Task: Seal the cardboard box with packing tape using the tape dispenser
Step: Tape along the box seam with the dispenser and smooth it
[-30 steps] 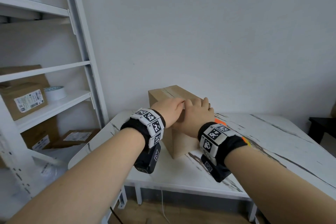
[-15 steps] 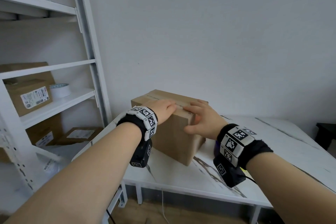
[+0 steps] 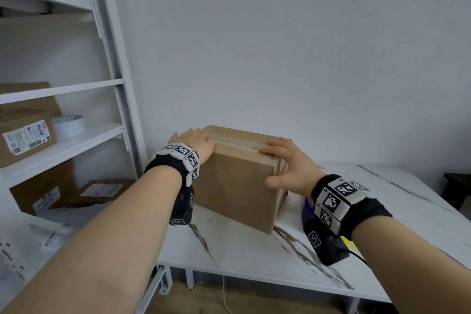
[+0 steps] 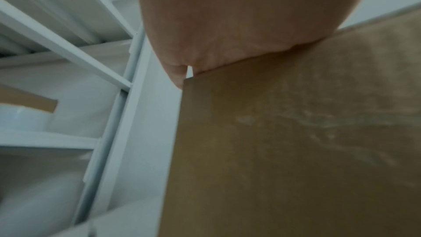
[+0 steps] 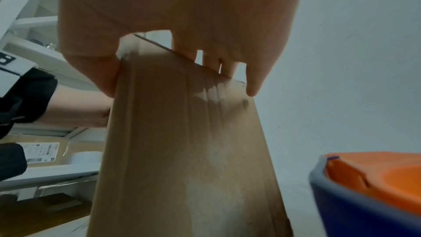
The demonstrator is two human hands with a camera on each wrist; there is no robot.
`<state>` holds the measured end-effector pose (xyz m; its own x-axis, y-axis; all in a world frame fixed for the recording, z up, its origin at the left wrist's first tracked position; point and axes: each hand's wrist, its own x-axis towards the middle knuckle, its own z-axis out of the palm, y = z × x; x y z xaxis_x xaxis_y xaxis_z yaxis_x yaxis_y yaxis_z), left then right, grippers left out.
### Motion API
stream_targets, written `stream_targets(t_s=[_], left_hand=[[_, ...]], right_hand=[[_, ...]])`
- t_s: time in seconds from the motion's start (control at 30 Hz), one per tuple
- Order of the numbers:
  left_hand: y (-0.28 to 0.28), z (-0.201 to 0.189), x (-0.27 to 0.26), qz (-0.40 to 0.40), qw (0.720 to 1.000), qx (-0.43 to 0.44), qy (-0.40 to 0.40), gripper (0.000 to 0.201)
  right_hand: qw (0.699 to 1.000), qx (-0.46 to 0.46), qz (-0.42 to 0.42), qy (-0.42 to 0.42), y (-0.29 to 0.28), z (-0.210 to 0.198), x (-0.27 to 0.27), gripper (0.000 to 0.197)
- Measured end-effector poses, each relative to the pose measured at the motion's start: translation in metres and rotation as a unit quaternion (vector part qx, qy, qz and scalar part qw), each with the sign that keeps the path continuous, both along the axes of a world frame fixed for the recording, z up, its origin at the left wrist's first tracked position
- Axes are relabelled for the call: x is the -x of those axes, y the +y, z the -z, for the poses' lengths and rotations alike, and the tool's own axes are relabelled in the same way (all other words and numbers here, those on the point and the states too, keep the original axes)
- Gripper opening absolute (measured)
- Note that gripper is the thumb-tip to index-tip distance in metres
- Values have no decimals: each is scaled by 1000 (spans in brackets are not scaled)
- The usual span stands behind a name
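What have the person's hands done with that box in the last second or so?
The left hand and right hand, side by side atop the cardboard box, slid apart to its opposite ends; the box seems turned broadside. Nothing was grasped or released. The box stays on the table, the tape dispenser untouched.

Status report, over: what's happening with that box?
Left hand, right hand flat on cardboard box ends. Tape dispenser untouched beside right wrist. Nothing in the way.

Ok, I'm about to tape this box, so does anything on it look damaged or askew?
No damage shows. The cardboard box stands skewed to the table edge, and a thin dark gap runs along its top seam between the left hand and right hand.
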<state>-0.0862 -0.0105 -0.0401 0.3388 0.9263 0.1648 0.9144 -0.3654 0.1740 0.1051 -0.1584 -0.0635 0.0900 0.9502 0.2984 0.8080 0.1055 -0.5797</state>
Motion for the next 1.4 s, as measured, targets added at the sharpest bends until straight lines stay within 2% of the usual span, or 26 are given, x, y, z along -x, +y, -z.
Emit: stream_targets(t_s=[0.2, 0.37, 0.63, 0.77, 0.87, 0.97, 1.13, 1.27, 1.4], left_hand=[[-14, -1, -7, 72, 997, 16, 34, 50], [-43, -7, -43, 145, 986, 31, 74, 48], [-68, 0, -53, 216, 975, -16, 50, 48], [-56, -3, -40, 191, 980, 3, 49, 48], [-42, -5, -22, 132, 990, -5, 51, 48], [-22, -6, -4, 45, 998, 5, 34, 46], [-3, -2, 2, -27, 999, 21, 5, 47], [-9, 3, -3, -4, 1000, -7, -4, 50], [-55, 3, -21, 113, 991, -68, -3, 49]], right_hand=[[1000, 3, 1, 5, -1, 0, 2, 85], [1000, 5, 6, -16, 0, 0, 2, 104], [999, -3, -2, -36, 0, 0, 1, 107], [1000, -3, 2, -30, 0, 0, 0, 104], [1000, 0, -3, -22, -1, 0, 0, 101], [1000, -6, -2, -6, 1, 1, 0, 87], [1000, -16, 4, 2, 3, 6, 1, 89], [999, -18, 19, -32, 2, 6, 4, 81], [995, -24, 45, -83, 3, 7, 6, 75]])
